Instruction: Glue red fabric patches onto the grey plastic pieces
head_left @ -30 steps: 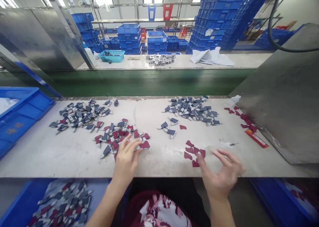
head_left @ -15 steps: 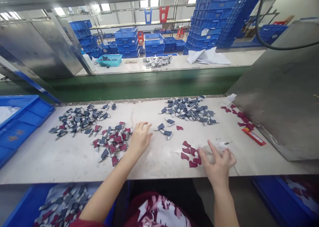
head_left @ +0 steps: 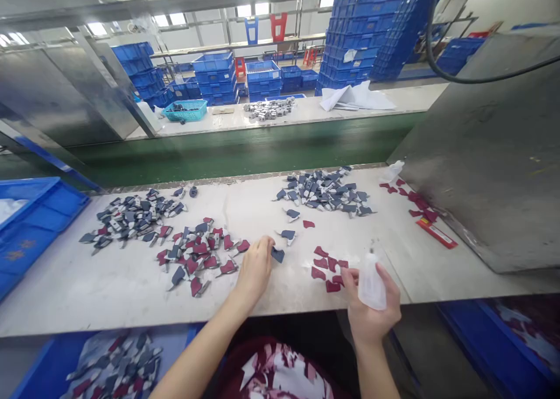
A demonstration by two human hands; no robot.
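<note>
My left hand (head_left: 256,266) is closed on a small dark blue and white plastic part (head_left: 277,255) just above the bench. Fingers of my right hand (head_left: 371,305) wrap round a translucent white squeeze bottle (head_left: 371,283), whose thin tip points up and away from me. Several loose maroon pieces (head_left: 321,263) lie just left of the bottle. Two more blue and white parts (head_left: 287,234) and one maroon piece (head_left: 308,224) lie beyond my left hand. To its left spreads a pile of parts with maroon and blue faces (head_left: 196,250).
Piles of blue-faced parts lie at the back right (head_left: 324,190) and left (head_left: 131,215) of the white bench (head_left: 109,288). A red packet (head_left: 437,233) and maroon pieces (head_left: 420,200) are by the metal panel (head_left: 494,171). A blue crate (head_left: 39,218) stands left.
My right hand has gone from open fingers to gripping the bottle, now upright. My left hand has moved right and nearer to me and picked up a blue part; more maroon-faced parts lie beside the left pile.
</note>
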